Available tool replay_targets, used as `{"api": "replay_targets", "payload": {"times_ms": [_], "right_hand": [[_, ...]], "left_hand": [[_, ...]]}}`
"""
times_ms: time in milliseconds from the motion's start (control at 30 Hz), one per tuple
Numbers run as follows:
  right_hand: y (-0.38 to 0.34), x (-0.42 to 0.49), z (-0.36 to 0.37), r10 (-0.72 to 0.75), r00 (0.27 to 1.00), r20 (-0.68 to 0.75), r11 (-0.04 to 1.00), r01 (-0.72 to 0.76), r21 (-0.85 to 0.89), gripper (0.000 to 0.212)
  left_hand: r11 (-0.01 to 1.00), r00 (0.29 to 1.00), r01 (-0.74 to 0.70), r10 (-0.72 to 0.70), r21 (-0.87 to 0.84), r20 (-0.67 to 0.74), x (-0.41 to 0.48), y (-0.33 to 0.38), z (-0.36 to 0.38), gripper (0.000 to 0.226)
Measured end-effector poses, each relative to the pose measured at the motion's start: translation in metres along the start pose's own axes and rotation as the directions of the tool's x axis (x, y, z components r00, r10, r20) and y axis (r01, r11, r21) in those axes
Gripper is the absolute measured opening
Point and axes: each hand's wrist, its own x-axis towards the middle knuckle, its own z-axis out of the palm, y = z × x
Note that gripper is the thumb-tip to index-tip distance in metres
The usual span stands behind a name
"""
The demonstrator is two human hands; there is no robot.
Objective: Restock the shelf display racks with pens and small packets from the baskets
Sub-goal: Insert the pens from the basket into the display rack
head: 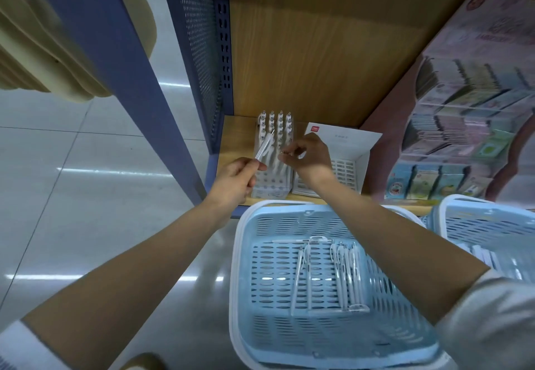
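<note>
Pen point(264, 147) pinched in left hand point(235, 180), held over the pen rack point(269, 191) on the shelf, not yet slotted. Right hand point(311, 156) has fingers curled at the rack, poss. pinching another pen, can't tell. Rack approx. full. Several loose pens point(344, 271) left in near basket point(262, 222); 2nd basket point(477, 224) also holds stock.

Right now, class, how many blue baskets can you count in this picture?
2. One blue basket lies centre foreground, holding pens; the second basket is at the right edge, partly cropped. Others may be out of frame.
</note>
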Motion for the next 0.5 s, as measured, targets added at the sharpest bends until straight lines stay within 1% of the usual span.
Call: {"api": "replay_targets", "payload": {"times_ms": [67, 133, 167, 200, 267, 300, 333, 400, 433, 467, 500], "right_hand": [[-0.006, 0.003, -0.002, -0.016, 0.999, 0.048, 0.998, 0.019, -0.059, 0.011], [-0.013, 0.004, -0.010, -0.069, 0.998, 0.011, 0.998, 0.069, 0.003, 0.007], [-0.017, 0.002, -0.016, -0.078, 0.997, -0.011, 0.993, 0.078, 0.089, 0.004], [-0.021, 0.000, -0.022, -0.059, 0.998, 0.010, 0.977, 0.056, 0.207, 0.005], [-0.030, -0.004, -0.030, -0.031, 0.985, 0.170, 0.890, -0.050, 0.454, 0.015], [-0.033, -0.005, -0.030, -0.046, 0.971, 0.235, 0.843, -0.089, 0.531, 0.016], [-0.035, -0.007, -0.030, -0.066, 0.963, 0.263, 0.812, -0.102, 0.574, 0.015], [-0.036, -0.007, -0.029, -0.076, 0.965, 0.251, 0.789, -0.096, 0.607, 0.014], [-0.036, -0.005, -0.031, -0.072, 0.973, 0.219, 0.786, -0.079, 0.613, 0.014], [-0.035, -0.002, -0.034, -0.061, 0.984, 0.169, 0.781, -0.059, 0.622, 0.014], [-0.034, 0.001, -0.038, -0.042, 0.993, 0.113, 0.772, -0.039, 0.634, 0.014]], "left_hand": [[1.000, 1.000, -0.012, 0.012, 0.002, 0.015, -0.002, 0.001, 0.003, 0.026], [1.000, 0.999, -0.029, 0.029, 0.005, 0.023, -0.003, 0.004, 0.005, 0.025], [0.999, 0.999, -0.034, 0.034, 0.004, 0.025, -0.003, 0.005, 0.006, 0.026], [0.999, 0.999, -0.034, 0.034, 0.002, 0.030, -0.002, 0.007, 0.007, 0.028], [1.000, 0.998, -0.021, 0.020, 0.012, 0.053, -0.002, 0.009, 0.007, 0.032], [1.000, 0.997, -0.016, 0.014, 0.019, 0.071, -0.002, 0.010, 0.008, 0.033], [1.000, 0.996, -0.016, 0.013, 0.025, 0.085, -0.003, 0.011, 0.009, 0.034], [0.998, 0.996, -0.042, 0.037, 0.052, 0.082, -0.005, 0.014, 0.011, 0.032], [0.989, 0.995, -0.091, 0.085, 0.120, 0.055, -0.004, 0.015, 0.011, 0.029], [0.957, 0.988, -0.155, 0.154, 0.244, 0.023, -0.001, 0.014, 0.009, 0.025], [0.894, 0.972, -0.216, 0.234, 0.393, 0.000, 0.003, 0.012, 0.005, 0.027]]}}
